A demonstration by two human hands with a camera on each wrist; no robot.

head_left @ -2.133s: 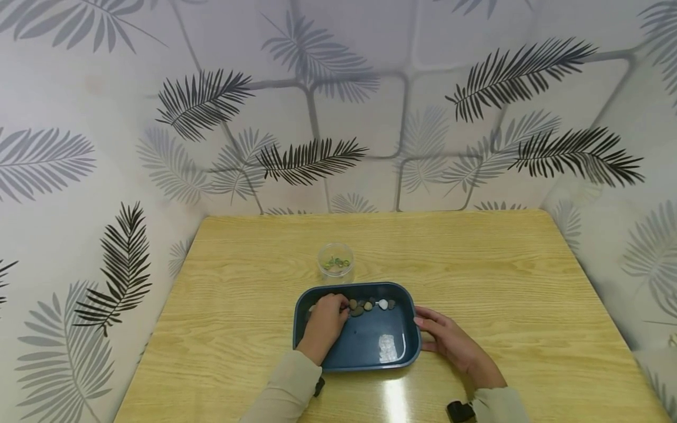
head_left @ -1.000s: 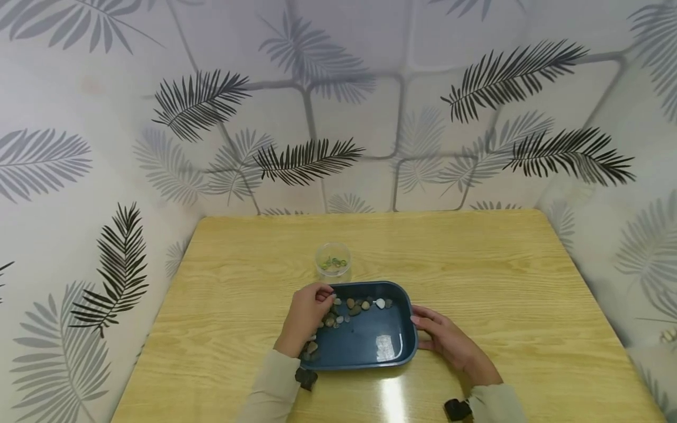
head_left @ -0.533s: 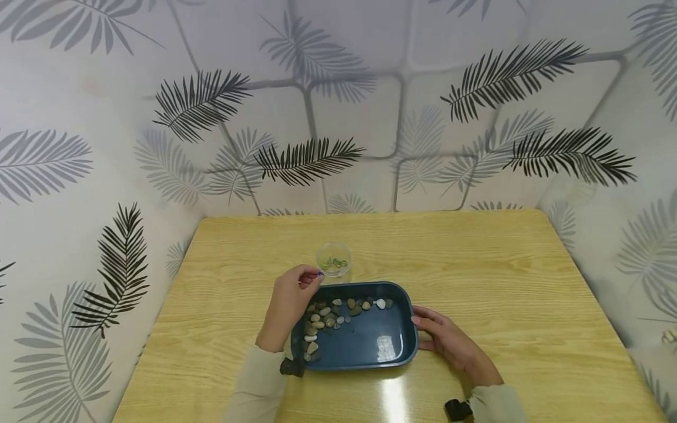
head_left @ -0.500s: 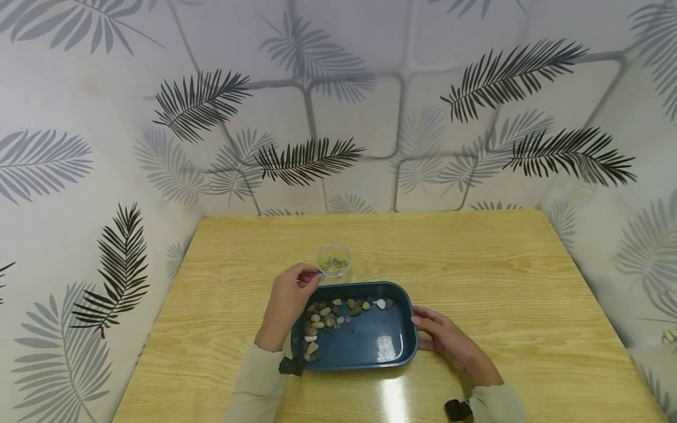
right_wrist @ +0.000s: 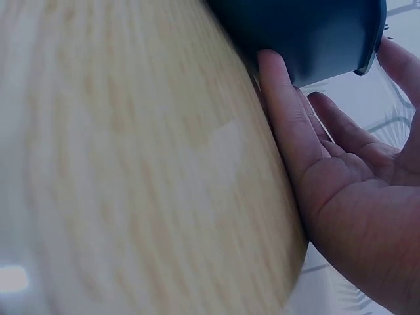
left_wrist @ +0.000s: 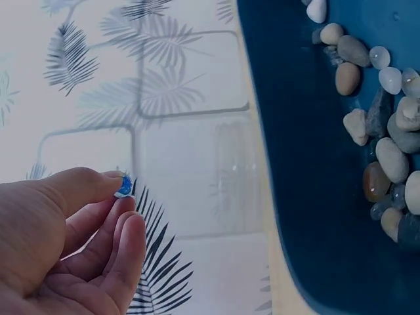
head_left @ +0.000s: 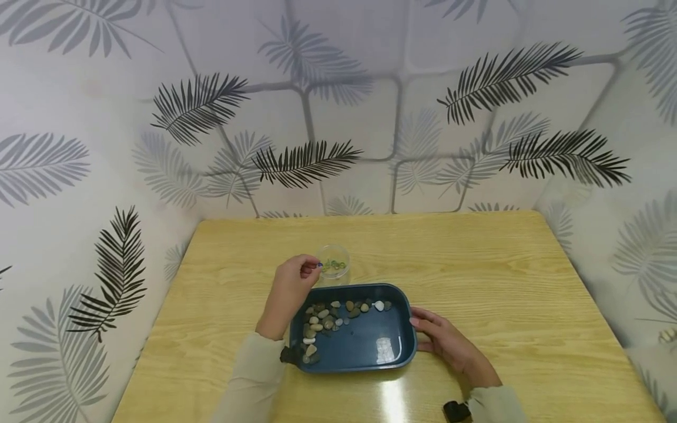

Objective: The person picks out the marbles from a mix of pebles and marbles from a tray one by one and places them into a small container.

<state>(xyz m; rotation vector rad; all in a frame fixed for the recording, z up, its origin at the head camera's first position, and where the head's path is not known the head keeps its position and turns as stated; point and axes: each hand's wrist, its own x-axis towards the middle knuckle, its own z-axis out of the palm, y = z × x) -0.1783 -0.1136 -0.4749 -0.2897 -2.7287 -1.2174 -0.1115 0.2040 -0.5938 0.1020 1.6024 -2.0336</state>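
My left hand (head_left: 293, 285) pinches a small blue glass marble (left_wrist: 123, 186) between thumb and fingertips, at the left rim of a clear round jar (head_left: 334, 277). Inside the jar lie several green and yellowish glass pieces (head_left: 334, 265). In front of the jar stands a dark blue rectangular tray (head_left: 365, 341). Pebbles (head_left: 324, 314) in white, tan, brown and grey line its left side and back wall. My right hand (head_left: 446, 341) rests against the tray's right end. Its fingers (right_wrist: 285, 98) lie fairly straight against the outer wall, one digit at the rim.
The tray stands on a light wood-grain table (head_left: 476, 264). A wall (head_left: 338, 106) with a leaf pattern rises behind the table and at both sides. Black wrist cameras (head_left: 456, 411) sit at both cuffs.
My left hand has moved out of the tray, up and left to the jar, with the blue marble in its fingertips. Pebbles at the tray's left have come into sight. My right hand has stayed at the tray.
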